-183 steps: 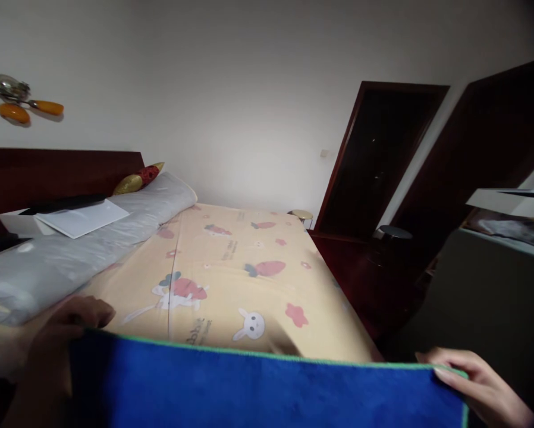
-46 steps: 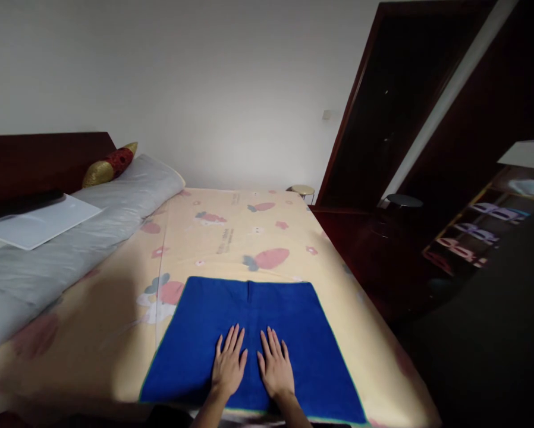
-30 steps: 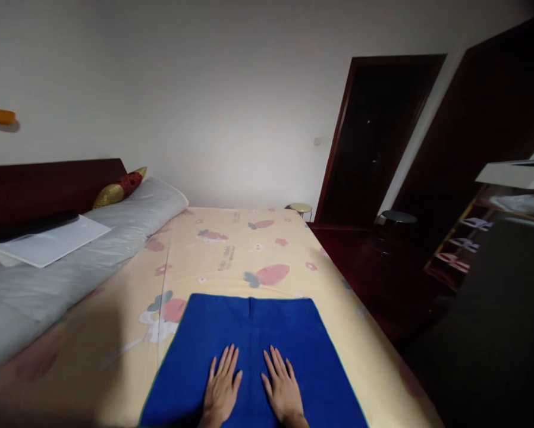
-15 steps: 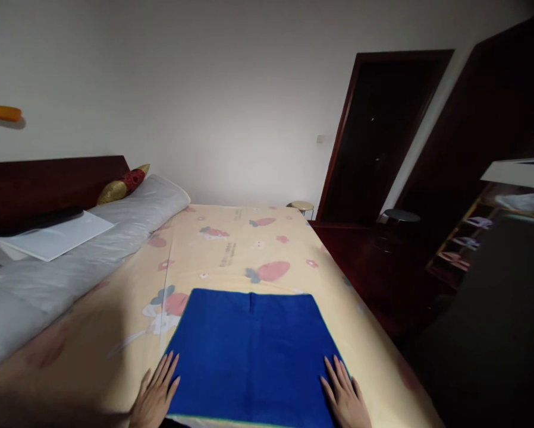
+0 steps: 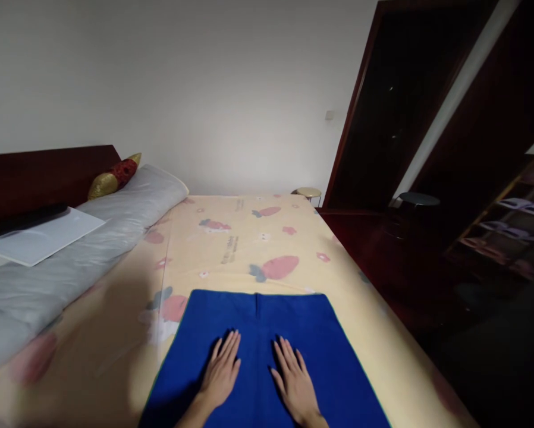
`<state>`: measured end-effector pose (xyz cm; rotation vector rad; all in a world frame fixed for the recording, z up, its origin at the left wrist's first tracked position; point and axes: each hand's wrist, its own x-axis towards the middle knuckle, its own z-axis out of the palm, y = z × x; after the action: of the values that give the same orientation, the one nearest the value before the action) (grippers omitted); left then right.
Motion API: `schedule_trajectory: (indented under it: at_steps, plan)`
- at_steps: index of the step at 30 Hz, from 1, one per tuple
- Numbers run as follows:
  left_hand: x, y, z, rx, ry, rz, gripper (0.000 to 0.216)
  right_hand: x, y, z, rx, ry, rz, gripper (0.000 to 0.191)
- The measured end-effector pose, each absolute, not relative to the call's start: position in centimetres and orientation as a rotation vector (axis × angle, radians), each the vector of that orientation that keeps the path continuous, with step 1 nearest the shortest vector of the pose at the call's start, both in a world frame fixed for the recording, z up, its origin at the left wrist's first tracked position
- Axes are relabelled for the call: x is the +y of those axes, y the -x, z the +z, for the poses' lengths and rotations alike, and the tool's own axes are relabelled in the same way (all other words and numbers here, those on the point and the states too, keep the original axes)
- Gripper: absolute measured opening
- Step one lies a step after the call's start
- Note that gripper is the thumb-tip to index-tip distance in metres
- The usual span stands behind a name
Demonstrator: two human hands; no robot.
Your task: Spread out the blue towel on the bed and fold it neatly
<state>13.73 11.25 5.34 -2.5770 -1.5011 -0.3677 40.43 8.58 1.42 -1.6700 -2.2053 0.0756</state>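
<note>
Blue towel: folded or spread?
Spread. The blue towel lies flat on the bed sheet, all edges out; left hand and right hand rest palm-down on it.

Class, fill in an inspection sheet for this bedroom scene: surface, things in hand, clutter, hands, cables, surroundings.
Surface: bed under a yellow carrot-print sheet.
Things in hand: blue towel spread flat at the near edge.
Clutter: grey bolster, white board, red-gold cushion.
Hands: left hand and right hand lie palm-down, open, side by side on the towel.
Cables: nothing seen.
Surroundings: white wall, dark doorway, small stool.
</note>
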Motion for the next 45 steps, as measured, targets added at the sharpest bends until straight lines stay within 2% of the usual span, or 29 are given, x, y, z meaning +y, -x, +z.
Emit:
schedule_trajectory:
  at_steps: [4,7,11,15,18,27,32,36,39,45]
  plan:
    - [14.5,-19.7,5.0,-1.399,2.696,-0.342,0.06,13.0,-36.3,1.8,-2.302,1.571,0.157,0.058]
    - [17.9,-20.5,4.6,-1.397,2.765,-0.28,0.059,16.1,-36.5,2.2,-2.384,1.519,0.222,0.056]
    - [22.7,-16.5,4.3,-1.624,2.727,-0.2,0.053,20.1,-42.0,2.5,-2.337,1.691,0.242,0.054]
    - [25.7,-9.2,4.4,-2.099,2.366,-0.105,0.051,22.2,-51.2,2.2,-2.061,2.113,0.109,0.058]
    - [26.3,-5.4,4.6,-2.197,2.229,-0.056,0.052,22.2,-55.7,1.9,-1.954,2.255,0.081,0.061]
    - [26.5,-4.6,5.7,-2.265,2.251,0.066,0.053,22.0,-56.2,1.9,-1.966,2.309,0.093,0.06]
    - [27.1,-8.8,6.8,-2.361,2.189,0.0,0.054,23.0,-52.1,3.0,-1.808,2.339,0.029,0.058]
    - [25.9,-17.7,5.4,-1.938,2.482,-0.227,0.054,23.2,-43.0,3.4,-2.038,1.87,0.152,0.058]
    - [24.6,-22.8,3.5,-1.759,2.646,-0.277,0.056,22.9,-37.7,2.8,-2.157,1.721,0.207,0.054]
    - [23.6,-23.7,1.9,-1.796,2.63,-0.249,0.059,22.3,-37.1,1.8,-2.168,1.702,0.269,0.05]
